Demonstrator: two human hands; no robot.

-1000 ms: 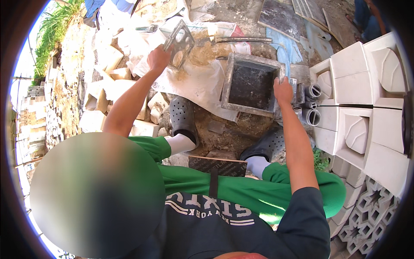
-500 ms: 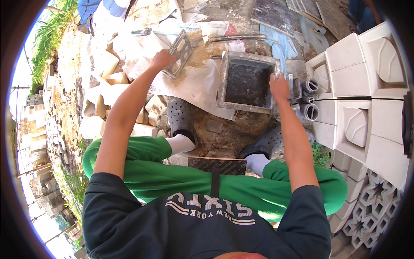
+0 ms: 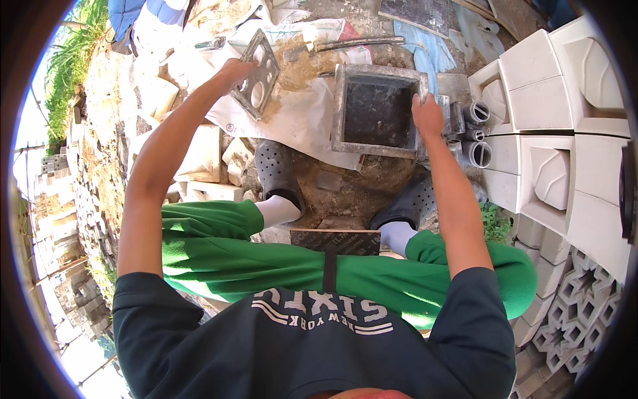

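My left hand (image 3: 236, 72) is closed on the edge of a flat grey plate (image 3: 264, 58) with large round holes, held tilted above a white sack (image 3: 302, 126). My right hand (image 3: 428, 116) grips the right rim of a square, mortar-stained mould frame (image 3: 338, 110). The frame has a dark inside and rests on the ground in front of me. The fingertips of both hands are partly hidden.
Short round tubes (image 3: 478, 154) sit right of the frame. Pale cast blocks (image 3: 538, 100) are stacked at the right, with broken pale pieces (image 3: 199, 156) at the left. A bar (image 3: 359, 44) lies beyond the frame. A dark board (image 3: 335, 242) stands between my shoes.
My left hand has moved the holed plate a little left and away from the frame. My right hand stays on the frame's rim.
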